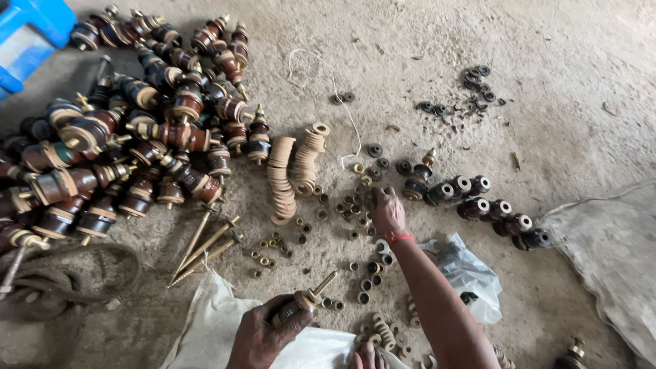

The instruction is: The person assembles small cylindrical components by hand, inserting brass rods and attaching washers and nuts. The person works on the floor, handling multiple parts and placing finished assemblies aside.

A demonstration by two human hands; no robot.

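My left hand [263,335] grips a brown ceramic insulator bushing with a brass threaded stud [304,301], held near the bottom centre over a white sack [212,314]. My right hand [387,212] reaches forward, palm down, fingers closed over small brass nuts and washers [352,205] scattered on the concrete floor; a red thread circles its wrist. Whether it holds a piece I cannot tell. Two stacks of tan cork washers [281,179] lie just left of that hand.
A big heap of assembled brown bushings [130,137] fills the left. A row of dark bushings [488,208] lies right of my right hand. Loose brass studs [205,246], black rubber rings [471,85], a white string [335,89], a plastic bag [468,273], a blue container [31,34].
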